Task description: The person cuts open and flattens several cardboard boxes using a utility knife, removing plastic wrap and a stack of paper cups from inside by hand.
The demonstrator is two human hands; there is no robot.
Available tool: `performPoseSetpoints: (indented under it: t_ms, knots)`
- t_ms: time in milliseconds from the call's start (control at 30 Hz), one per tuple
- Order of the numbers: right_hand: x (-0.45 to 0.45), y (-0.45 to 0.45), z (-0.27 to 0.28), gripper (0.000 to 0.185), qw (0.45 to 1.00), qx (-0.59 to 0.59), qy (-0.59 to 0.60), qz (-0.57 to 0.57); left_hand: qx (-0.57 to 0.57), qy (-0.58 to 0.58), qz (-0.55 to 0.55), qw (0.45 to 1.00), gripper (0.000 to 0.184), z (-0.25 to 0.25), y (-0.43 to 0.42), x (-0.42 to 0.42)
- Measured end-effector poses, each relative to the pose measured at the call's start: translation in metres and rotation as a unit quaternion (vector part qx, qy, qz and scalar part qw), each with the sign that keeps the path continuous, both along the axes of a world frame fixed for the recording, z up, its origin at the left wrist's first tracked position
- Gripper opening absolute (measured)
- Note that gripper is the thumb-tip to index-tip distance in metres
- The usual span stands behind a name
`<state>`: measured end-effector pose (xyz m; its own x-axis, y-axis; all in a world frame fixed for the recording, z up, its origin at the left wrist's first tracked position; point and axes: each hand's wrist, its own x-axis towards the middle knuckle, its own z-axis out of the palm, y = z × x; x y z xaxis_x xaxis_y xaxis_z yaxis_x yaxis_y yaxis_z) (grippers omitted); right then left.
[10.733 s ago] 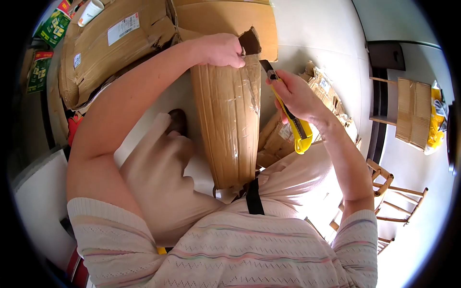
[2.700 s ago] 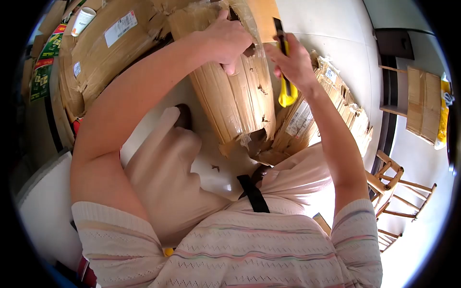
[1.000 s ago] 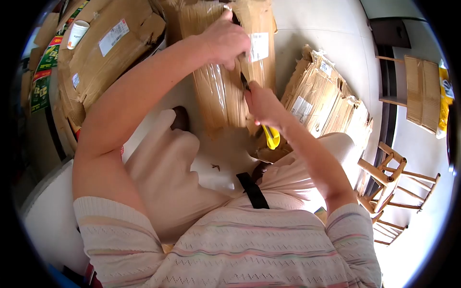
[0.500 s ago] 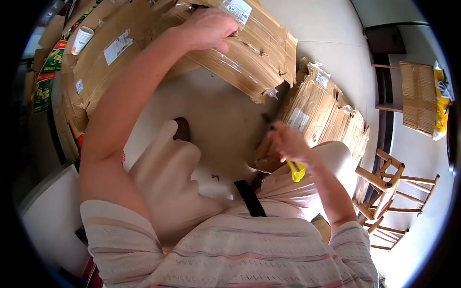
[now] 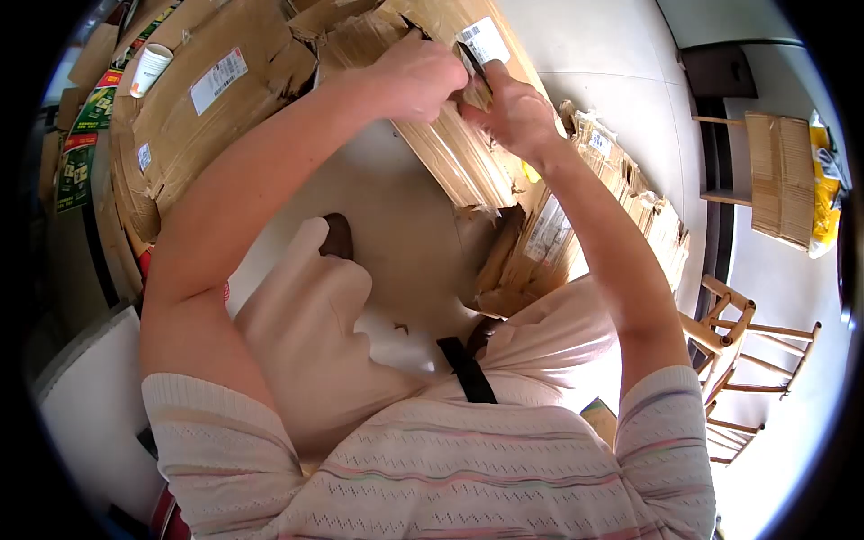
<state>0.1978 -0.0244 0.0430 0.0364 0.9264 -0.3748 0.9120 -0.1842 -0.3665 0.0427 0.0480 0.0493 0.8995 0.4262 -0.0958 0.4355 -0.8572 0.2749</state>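
A long, torn cardboard box (image 5: 450,160) with clear tape slants away at the top centre, a white label (image 5: 483,40) on its far part. My left hand (image 5: 421,79) is closed on its edge, beside a dark gap in the cardboard. Close to it on the right, my right hand (image 5: 513,110) is wrapped round a utility knife (image 5: 474,65). The knife's dark blade end points up and left over the box near the label. Most of its yellow handle is hidden by the hand; a bit shows under the wrist.
A big flattened carton (image 5: 180,117) bearing a paper cup (image 5: 150,71) lies at the upper left. Stacked worn cardboard (image 5: 621,189) leans near my right knee. Bamboo stools (image 5: 729,328) and another carton (image 5: 779,180) with a yellow bag (image 5: 823,193) are on the right.
Since half a second ago my right hand has risen with the knife to the box, beside my left hand. The box has swung, its near end moving down and left.
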Motion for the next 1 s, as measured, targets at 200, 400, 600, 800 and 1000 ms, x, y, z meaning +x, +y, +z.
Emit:
performPoseSetpoints:
  t_ms: [200, 400, 600, 800, 1000]
  knots:
    - [0.004, 0.012, -0.006, 0.056, 1.000, 0.009, -0.021, -0.006, 0.023, -0.006, -0.010, 1.000, 0.013, -0.003, -0.002, 0.012]
    - [0.003, 0.023, -0.001, 0.051, 0.996, 0.054, -0.043, -0.064, 0.030, -0.037, -0.003, 0.999, 0.013, 0.012, -0.002, 0.018]
    - [0.055, 0.054, 0.011, 0.030, 0.966, 0.018, 0.203, -0.158, 0.039, 0.027, -0.017, 0.999, 0.014, 0.026, 0.004, 0.012]
    - [0.041, 0.030, 0.013, 0.047, 0.989, -0.040, 0.106, -0.095, 0.064, -0.039, 0.025, 0.997, 0.016, 0.012, 0.002, 0.012]
    - [0.037, 0.026, -0.001, 0.058, 0.981, -0.060, 0.108, -0.151, 0.044, 0.003, 0.048, 0.998, 0.022, 0.012, 0.000, 0.018]
